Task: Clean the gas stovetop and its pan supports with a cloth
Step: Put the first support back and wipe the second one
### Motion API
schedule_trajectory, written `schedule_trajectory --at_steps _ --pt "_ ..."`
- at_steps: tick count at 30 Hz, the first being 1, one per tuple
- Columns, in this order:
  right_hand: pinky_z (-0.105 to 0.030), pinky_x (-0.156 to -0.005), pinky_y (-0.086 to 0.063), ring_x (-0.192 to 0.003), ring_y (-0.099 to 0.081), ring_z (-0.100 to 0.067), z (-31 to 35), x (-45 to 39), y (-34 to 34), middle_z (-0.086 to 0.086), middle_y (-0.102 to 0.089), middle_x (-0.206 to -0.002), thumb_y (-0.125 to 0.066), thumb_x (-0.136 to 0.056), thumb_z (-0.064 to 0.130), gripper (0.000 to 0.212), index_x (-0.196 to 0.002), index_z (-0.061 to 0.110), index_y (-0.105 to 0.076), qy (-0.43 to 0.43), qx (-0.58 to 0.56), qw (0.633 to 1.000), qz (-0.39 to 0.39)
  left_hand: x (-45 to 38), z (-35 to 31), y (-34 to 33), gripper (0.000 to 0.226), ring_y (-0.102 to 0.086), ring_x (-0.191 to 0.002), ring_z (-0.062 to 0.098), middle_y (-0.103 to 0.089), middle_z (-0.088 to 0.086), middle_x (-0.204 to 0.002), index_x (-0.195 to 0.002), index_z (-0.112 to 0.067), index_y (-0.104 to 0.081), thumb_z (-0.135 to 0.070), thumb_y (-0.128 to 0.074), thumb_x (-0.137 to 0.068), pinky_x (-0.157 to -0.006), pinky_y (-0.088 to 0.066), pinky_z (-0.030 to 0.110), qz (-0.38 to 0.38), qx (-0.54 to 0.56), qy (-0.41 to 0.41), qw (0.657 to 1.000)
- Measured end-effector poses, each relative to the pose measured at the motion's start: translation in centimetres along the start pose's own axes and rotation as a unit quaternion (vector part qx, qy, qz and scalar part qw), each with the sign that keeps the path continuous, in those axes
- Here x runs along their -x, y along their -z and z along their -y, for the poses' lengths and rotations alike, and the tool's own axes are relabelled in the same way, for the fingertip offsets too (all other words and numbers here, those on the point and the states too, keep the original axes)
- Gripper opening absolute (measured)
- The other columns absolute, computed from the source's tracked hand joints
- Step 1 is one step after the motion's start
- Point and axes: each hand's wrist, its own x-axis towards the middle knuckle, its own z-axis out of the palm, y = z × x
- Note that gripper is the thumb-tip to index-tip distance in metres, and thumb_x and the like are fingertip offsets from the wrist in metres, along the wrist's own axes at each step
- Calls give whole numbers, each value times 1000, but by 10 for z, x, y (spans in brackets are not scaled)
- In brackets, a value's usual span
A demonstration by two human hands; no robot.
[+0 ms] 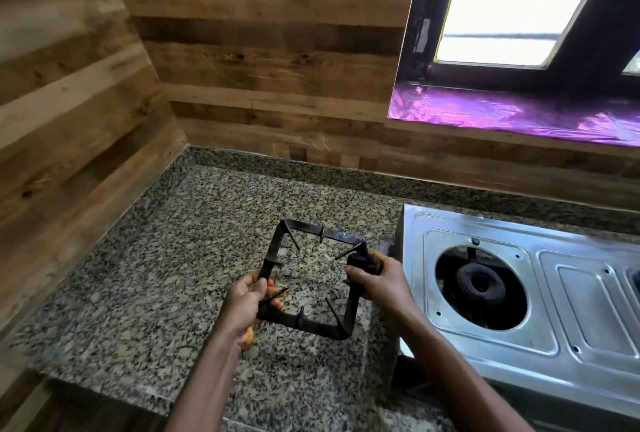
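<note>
Gripping the pan support (309,279) steady over the counter (166,279), the left hand (246,296) lets the right hand (377,281) rub its bunched cloth (363,260) along a corner.

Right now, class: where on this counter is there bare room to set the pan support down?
Bare granite countertop lies left of the pan support, up to the wood-panelled walls. Crowded on the right: stovetop with its open burner.
</note>
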Motion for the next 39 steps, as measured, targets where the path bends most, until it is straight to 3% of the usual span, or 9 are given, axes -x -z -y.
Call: schedule_trajectory --at_steps 6,11,15,20,25,29,31,34,39 --pt "-46 -82 -61 -90 -73 -30 10 -18 -3 -9 -76 -92 -76 -87 16 11 -97 14 -72 35 -66 994 -76 7 0 -12 14 -67 -65 23 -69 17 -85 -97 -2 -57 -5 -44 -102 -65 -59 35 0 1 -20 1000" --pt "-38 -78 -61 -89 -74 -22 -6 -3 -5 -9 -76 -94 -68 -95 30 19 -101 13 -71 -8 -33 999 -6 2 6 -11 17 -68 -58 20 -68 20 -86 -95 0 -56 -7 -42 -103 -52 -57 26 -52 41 -13 998" --pt "-35 -78 -61 -92 -72 -23 -8 1 0 -10 -75 -100 -67 -96 24 20 -111 11 -71 3 -123 991 -54 6 11 -13 18 -66 -61 22 -65 20 -85 -91 -3 -54 -5 -40 -103 -51 -57 26 -54 79 10 995" --pt "-52 -87 -59 -92 -73 -28 -15 -1 -19 -4 -77 -90 -75 -84 41 30 -101 16 -74 -4 -51 996 -67 6 10 -23 17 -65 -65 25 -65 19 -83 -92 -4 -53 -7 -41 -104 -52 -57 27 -54 97 5 994" --pt "-41 -85 -61 -90 -73 -13 -31 10 -22 6 -77 -94 -78 -81 27 29 -109 24 -74 -15 38 999 -29 3 11 -22 20 -67 -64 24 -65 16 -82 -91 -5 -55 -9 -41 -104 -53 -56 28 -84 90 -5 992" --pt "-41 -73 -62 -81 -74 -24 -30 8 -9 -9 -75 -89 -74 -88 20 13 -98 12 -72 -71 48 995 43 2 6 -19 19 -66 -70 29 -66 19 -87 -91 -4 -54 -6 -41 -104 -50 -55 24 -70 74 -10 995" --pt "-33 -67 -59 -77 -71 -22 -16 2 -5 -9 -74 -85 -70 -92 18 11 -97 8 -71 -55 -6 998 24 3 6 -21 17 -67 -71 28 -67 19 -87 -92 -3 -54 -5 -41 -103 -52 -56 26 -54 69 -4 996" --pt "-40 -83 -60 -88 -72 -22 -8 -1 -10 -2 -77 -91 -69 -93 21 11 -101 16 -74 -17 -43 998 -39 4 8 -29 16 -67 -71 27 -68 17 -86 -94 -4 -55 -6 -42 -103 -58 -59 30 -49 92 1 995" --pt "-39 -82 -60 -84 -71 -9 -21 19 -4 6 -77 -95 -67 -89 30 22 -110 25 -73 -4 205 978 40 -1 9 -28 19 -70 -71 25 -69 15 -87 -96 -5 -57 -11 -42 -104 -61 -56 31 -107 78 -21 991"
